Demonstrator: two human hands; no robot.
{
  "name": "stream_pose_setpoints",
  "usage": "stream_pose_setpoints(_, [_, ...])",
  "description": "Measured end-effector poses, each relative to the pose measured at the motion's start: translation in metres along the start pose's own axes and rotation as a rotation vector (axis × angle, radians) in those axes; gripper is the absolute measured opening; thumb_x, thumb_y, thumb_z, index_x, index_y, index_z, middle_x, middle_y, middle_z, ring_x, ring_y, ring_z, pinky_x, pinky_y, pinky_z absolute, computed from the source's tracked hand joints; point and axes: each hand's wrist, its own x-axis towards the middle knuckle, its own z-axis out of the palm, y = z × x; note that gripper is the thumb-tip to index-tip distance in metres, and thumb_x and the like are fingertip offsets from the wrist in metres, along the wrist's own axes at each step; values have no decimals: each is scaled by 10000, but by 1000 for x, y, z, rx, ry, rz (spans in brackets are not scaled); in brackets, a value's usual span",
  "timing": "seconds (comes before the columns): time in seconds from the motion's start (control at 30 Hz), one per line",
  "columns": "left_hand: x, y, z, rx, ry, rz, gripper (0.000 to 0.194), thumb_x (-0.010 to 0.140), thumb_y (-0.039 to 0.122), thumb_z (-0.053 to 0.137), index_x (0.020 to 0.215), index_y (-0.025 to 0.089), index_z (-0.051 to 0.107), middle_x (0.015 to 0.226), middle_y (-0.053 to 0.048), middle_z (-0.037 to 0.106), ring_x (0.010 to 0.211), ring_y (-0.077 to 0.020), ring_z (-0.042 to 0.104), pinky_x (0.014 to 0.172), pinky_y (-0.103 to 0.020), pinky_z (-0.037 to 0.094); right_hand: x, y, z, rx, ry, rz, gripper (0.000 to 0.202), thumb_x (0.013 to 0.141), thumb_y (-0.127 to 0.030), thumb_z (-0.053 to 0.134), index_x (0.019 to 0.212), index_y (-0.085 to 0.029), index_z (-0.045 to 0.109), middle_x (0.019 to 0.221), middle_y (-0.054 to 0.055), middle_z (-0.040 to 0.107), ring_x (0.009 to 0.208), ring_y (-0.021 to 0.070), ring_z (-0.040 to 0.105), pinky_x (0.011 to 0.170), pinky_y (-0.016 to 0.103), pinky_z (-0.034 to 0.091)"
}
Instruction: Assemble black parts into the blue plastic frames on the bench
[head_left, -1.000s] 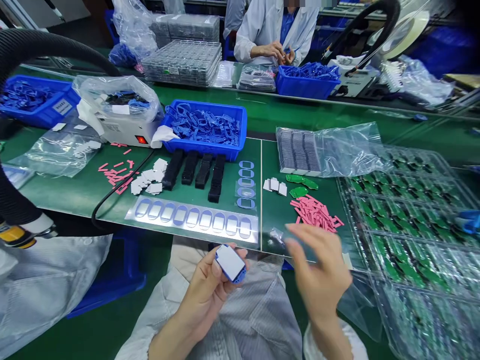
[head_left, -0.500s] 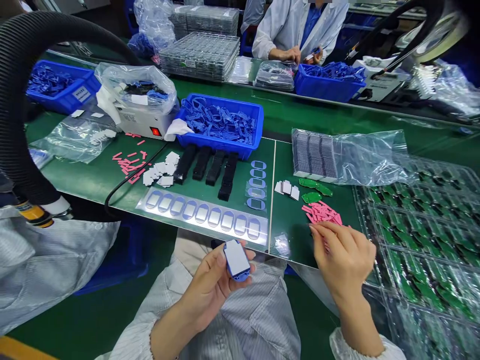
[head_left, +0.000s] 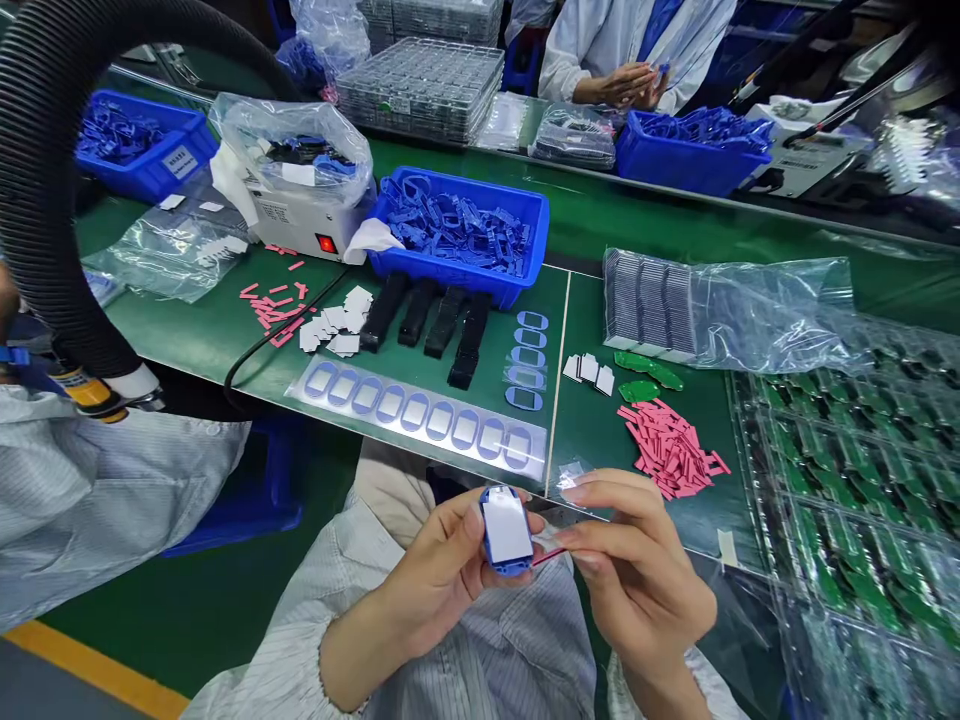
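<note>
My left hand (head_left: 442, 560) holds a blue oval casing (head_left: 507, 532) with a white rectangular pad on its face. Close to the casing's right side, my right hand (head_left: 637, 570) pinches a thin pink strip (head_left: 550, 556), with something clear and whitish beside it. Beyond my right hand lies a pile of pink strips (head_left: 671, 448). A clear sheet with blue oval rings (head_left: 415, 410) runs along the table's front edge. White pads (head_left: 589, 372) and green boards (head_left: 649, 374) sit behind the pink pile.
A blue bin (head_left: 461, 235) of blue parts stands behind black straps (head_left: 469, 340). Bagged grey pads (head_left: 649, 305) and clear trays of green boards (head_left: 862, 500) are at right. A black hose (head_left: 34, 200) arches at left. Another person (head_left: 637, 50) works across the table.
My right hand has left the pink pile and come over beside the blue casing with a pink strip. My left hand has turned the casing more upright. The view has shifted slightly.
</note>
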Motion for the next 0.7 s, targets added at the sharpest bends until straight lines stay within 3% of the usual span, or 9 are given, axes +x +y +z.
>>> stream_pose_setpoints(0.17, [0, -1, 1, -11, -21, -4, 339, 701, 410, 710, 944, 173, 698, 856, -42, 719, 700, -101, 660, 634, -170, 545, -3, -1, 2, 2, 46, 4, 171, 832, -158, 517, 912, -241, 644, 918, 49, 587, 869, 223, 546, 713, 396, 436])
stream_pose_setpoints(0.3, [0, -1, 2, -9, -32, 1, 319, 702, 395, 715, 940, 184, 699, 859, -28, 724, 741, -105, 670, 651, -162, 548, -3, -2, 4, -32, -16, -27, 182, 830, -140, 517, 934, -236, 630, 954, 47, 586, 881, 221, 542, 720, 400, 444])
stream_pose_setpoints(0.5, [-2, -1, 4, -6, -16, 2, 316, 698, 398, 715, 937, 192, 702, 869, -24, 727, 712, -88, 667, 643, -138, 535, -6, -8, -3, -346, -47, -255, 177, 799, -106, 568, 907, -227, 638, 966, 28, 613, 890, 197, 537, 725, 354, 459])
stream_pose_setpoints(0.7, [-4, 1, 6, 52, 6, 10, 325, 698, 405, 713, 943, 192, 703, 869, -34, 723, 725, -92, 661, 636, -134, 527, -11, -15, -7, -522, -76, -367, 148, 782, -110, 620, 895, -194, 666, 1017, 39, 589, 883, 181, 519, 748, 329, 451])
